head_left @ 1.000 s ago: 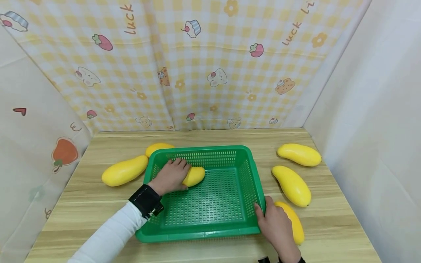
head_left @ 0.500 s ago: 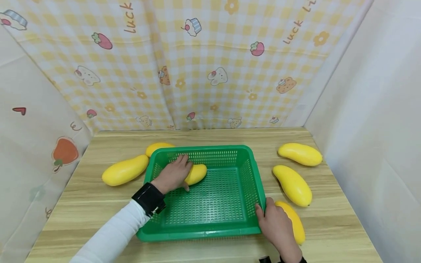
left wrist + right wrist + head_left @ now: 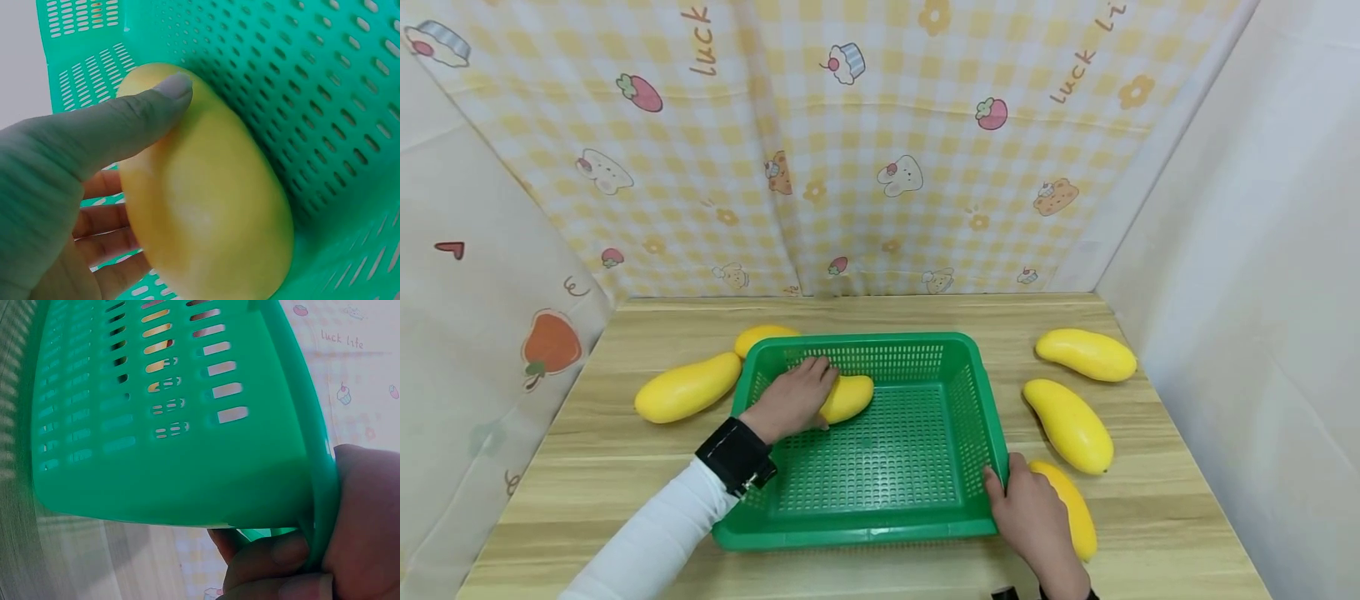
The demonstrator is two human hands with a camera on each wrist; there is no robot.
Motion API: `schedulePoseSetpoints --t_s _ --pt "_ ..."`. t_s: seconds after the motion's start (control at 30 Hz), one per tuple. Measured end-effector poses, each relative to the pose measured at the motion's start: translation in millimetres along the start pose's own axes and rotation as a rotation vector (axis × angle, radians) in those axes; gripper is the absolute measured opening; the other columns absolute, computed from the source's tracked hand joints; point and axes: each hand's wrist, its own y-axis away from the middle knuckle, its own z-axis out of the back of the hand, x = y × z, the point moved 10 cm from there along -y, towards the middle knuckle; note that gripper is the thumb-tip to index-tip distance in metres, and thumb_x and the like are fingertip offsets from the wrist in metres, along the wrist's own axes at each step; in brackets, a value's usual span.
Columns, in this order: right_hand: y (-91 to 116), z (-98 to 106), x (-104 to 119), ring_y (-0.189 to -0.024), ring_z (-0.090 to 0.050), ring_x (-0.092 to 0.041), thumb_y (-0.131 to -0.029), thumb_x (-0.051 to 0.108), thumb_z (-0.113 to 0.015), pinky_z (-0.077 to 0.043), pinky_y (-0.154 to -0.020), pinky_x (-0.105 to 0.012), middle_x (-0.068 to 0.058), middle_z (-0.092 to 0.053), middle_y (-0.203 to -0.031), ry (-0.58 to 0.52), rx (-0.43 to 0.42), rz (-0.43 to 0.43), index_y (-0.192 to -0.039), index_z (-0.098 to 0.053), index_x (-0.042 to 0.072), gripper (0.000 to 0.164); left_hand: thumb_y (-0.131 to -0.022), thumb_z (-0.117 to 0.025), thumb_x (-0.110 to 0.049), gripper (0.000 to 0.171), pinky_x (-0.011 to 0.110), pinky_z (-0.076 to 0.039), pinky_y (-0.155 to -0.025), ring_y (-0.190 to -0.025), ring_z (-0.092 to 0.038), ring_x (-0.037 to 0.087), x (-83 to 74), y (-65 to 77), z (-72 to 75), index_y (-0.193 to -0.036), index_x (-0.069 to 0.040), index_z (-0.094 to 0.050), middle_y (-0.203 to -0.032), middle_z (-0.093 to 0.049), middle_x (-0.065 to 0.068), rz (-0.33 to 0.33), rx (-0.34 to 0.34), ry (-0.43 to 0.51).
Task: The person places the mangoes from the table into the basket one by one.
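Observation:
A green slotted plastic basket (image 3: 865, 532) stands on the wooden table. Inside it, near the left end, my left hand (image 3: 793, 400) grips a yellow mango (image 3: 848, 398). The left wrist view shows the thumb (image 3: 140, 119) across the top of this mango, close to the basket's perforated side, with the fingers curled beneath its near side. At the basket's right front corner, my right hand (image 3: 1036, 512) holds the rim. Its fingers (image 3: 275, 556) wrap the rim in the right wrist view.
Three more mangoes lie right of the basket: one at the back (image 3: 1086, 354), a middle mango (image 3: 1070, 427) and a front mango (image 3: 1067, 508) partly behind my right hand. On the left lie a large mango (image 3: 688, 388) and another mango (image 3: 763, 337) partly behind the basket.
The left thumb, spread a little away from the mango half a second ago, has drawn in against it. The mango has tilted slightly since a second ago. Basket and right hand stay put.

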Motion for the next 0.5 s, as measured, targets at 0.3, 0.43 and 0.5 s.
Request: schedulePoseSetpoints --t_s 0.3,0.43,0.5 --pt "-1 -1 0 -0.054 -0.044 -0.018 -0.097 0.025 -0.053 -0.035 -0.046 -0.03 -0.005 -0.045 -0.062 -0.006 0.007 0.002 -0.095 -0.052 0.0 0.026 -0.068 -0.086 -0.038 0.07 0.036 -0.05 -0.078 -0.098 -0.051 0.03 8.8 5.5 21.7 -0.117 0.002 -0.056 -0.109 -0.051 0.016 0.021 -0.05 0.027" --pt "-1 0 0 -0.054 -0.044 -0.018 -0.097 0.025 -0.053 -0.035 -0.046 -0.03 -0.005 -0.045 -0.061 -0.006 -0.002 0.009 -0.096 -0.052 -0.001 0.026 -0.072 -0.083 -0.037 0.069 0.035 -0.048 -0.076 -0.095 -0.048 0.029 15.6 8.8 30.4 -0.12 0.004 -0.055 -0.108 -0.05 0.016 0.05 -0.048 0.06" --pt "-2 -1 0 -0.054 -0.045 -0.017 -0.097 0.025 -0.053 -0.035 -0.046 -0.029 -0.004 -0.045 -0.061 -0.008 0.002 0.012 -0.097 -0.053 -0.002 0.026 -0.075 -0.081 -0.036 0.068 0.037 -0.048 -0.079 -0.1 -0.049 0.031 19.5 11.5 34.2 -0.123 0.004 -0.054 -0.111 -0.051 0.017 0.078 -0.039 0.086"
